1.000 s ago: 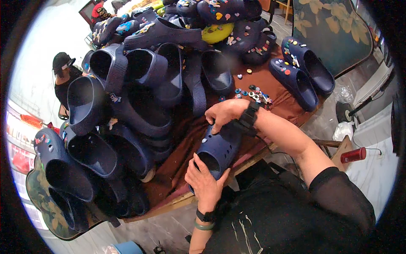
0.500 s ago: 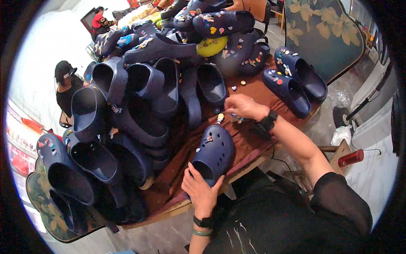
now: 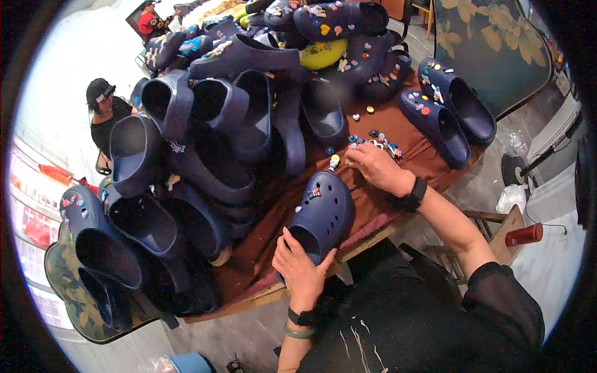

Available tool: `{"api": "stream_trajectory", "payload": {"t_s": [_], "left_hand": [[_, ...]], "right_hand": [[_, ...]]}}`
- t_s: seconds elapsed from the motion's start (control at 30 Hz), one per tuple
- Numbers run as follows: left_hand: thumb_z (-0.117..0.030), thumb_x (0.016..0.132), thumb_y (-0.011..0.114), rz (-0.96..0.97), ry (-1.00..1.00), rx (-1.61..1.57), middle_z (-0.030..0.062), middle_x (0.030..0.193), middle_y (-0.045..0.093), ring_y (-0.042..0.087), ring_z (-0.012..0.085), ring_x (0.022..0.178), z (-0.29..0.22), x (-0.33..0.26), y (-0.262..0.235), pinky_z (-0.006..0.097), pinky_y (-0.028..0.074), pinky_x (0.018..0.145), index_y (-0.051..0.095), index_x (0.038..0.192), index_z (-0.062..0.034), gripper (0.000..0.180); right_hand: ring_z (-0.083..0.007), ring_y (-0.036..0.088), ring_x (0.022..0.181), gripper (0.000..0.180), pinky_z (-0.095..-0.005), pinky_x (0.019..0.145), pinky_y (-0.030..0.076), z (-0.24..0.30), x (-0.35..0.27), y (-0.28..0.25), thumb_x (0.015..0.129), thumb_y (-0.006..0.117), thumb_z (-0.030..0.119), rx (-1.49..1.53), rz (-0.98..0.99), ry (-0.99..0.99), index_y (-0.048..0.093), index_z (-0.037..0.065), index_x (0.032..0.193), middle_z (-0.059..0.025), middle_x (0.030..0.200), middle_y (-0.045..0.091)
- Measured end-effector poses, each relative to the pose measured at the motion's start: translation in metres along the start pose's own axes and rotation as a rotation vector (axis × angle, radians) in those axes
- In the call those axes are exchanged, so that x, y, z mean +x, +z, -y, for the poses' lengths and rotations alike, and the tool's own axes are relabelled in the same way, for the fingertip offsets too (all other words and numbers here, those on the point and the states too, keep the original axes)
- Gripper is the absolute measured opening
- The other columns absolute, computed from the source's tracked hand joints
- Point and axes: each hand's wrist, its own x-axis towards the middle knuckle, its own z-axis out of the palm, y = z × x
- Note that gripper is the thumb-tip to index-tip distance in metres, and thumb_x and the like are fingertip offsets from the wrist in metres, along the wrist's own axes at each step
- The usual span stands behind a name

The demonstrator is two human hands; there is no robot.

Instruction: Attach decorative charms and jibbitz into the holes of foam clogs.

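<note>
A navy blue clog (image 3: 324, 214) with vent holes lies on the brown cloth in front of me, toe pointing away. Its toe carries a small striped charm (image 3: 316, 192) and a pale one. My left hand (image 3: 301, 264) grips the clog's heel end, thumb on one side and fingers at the opening. Beyond the toe, my right hand (image 3: 380, 169) is bent over the cloth, fingertips pinched together; whatever they hold is too small to make out. A heap of small colourful charms (image 3: 390, 148) lies right behind it. A yellow-topped charm (image 3: 334, 161) sits just past the toe.
Many navy clogs (image 3: 230, 118) are piled across the table's left and back. A decorated pair (image 3: 444, 121) stands at the right. Beside the table are a wooden stool (image 3: 497, 233) with a red cylinder (image 3: 523, 235) and a blue bucket (image 3: 191, 362). Two people are farther off.
My right hand has drawn slightly nearer and to the right, uncovering more of the charm heap. The view has shifted a little; my left hand still holds the clog. A pale charm now shows on it.
</note>
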Motion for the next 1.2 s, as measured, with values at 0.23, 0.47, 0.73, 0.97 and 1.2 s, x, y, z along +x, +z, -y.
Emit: {"api": "stream_trajectory", "payload": {"t_s": [0.23, 0.47, 0.73, 0.97, 1.2], "left_hand": [[-0.058, 0.076, 0.074, -0.025, 0.021, 0.008, 0.0283, 0.137, 0.04, 0.044, 0.0434, 0.119, 0.0, 0.001, 0.001, 0.052, 0.035, 0.101, 0.022, 0.149, 0.0069, 0.11], [-0.063, 0.078, 0.069, -0.003, 0.006, 0.009, 0.0273, 0.136, 0.042, 0.044, 0.0422, 0.119, -0.001, -0.005, 0.002, 0.052, 0.035, 0.101, 0.026, 0.148, 0.0068, 0.108], [-0.07, 0.077, 0.065, -0.173, 0.006, 0.069, 0.0193, 0.127, 0.051, 0.051, 0.0336, 0.11, -0.002, -0.002, 0.007, 0.046, 0.041, 0.089, 0.043, 0.142, -0.0004, 0.098], [-0.069, 0.076, 0.066, -0.152, -0.012, 0.046, 0.019, 0.126, 0.051, 0.052, 0.0332, 0.109, -0.002, -0.003, 0.008, 0.047, 0.041, 0.089, 0.043, 0.142, -0.0008, 0.098], [-0.064, 0.073, 0.071, -0.088, -0.022, -0.022, 0.0221, 0.132, 0.046, 0.046, 0.0368, 0.118, -0.001, -0.005, 0.006, 0.051, 0.036, 0.098, 0.032, 0.146, 0.0028, 0.106]], "right_hand": [[-0.0317, 0.059, 0.096, 0.021, -0.0412, 0.086, 0.048, 0.076, -0.027, -0.002, 0.086, 0.069, 0.011, 0.352, -0.135, 0.021, 0.068, 0.006, 0.107, -0.0119, 0.097, 0.062], [-0.0309, 0.063, 0.088, 0.026, -0.0394, 0.079, 0.052, 0.124, -0.057, 0.026, 0.079, 0.077, 0.008, 0.449, -0.259, 0.054, 0.069, 0.004, 0.103, -0.0119, 0.096, 0.066], [-0.0291, 0.062, 0.084, 0.022, -0.0379, 0.072, 0.05, 0.121, -0.06, 0.025, 0.077, 0.073, -0.001, 0.266, -0.318, -0.048, 0.068, 0.006, 0.097, -0.0082, 0.09, 0.065], [-0.0278, 0.06, 0.086, 0.027, -0.0374, 0.075, 0.05, 0.129, -0.064, 0.032, 0.071, 0.081, -0.001, 0.456, -0.279, 0.185, 0.068, 0.004, 0.094, -0.0101, 0.093, 0.063], [-0.0302, 0.065, 0.093, 0.029, -0.0374, 0.076, 0.053, 0.129, -0.069, 0.024, 0.073, 0.077, -0.004, 0.425, -0.254, 0.168, 0.069, 0.003, 0.099, -0.0135, 0.105, 0.065]]}}
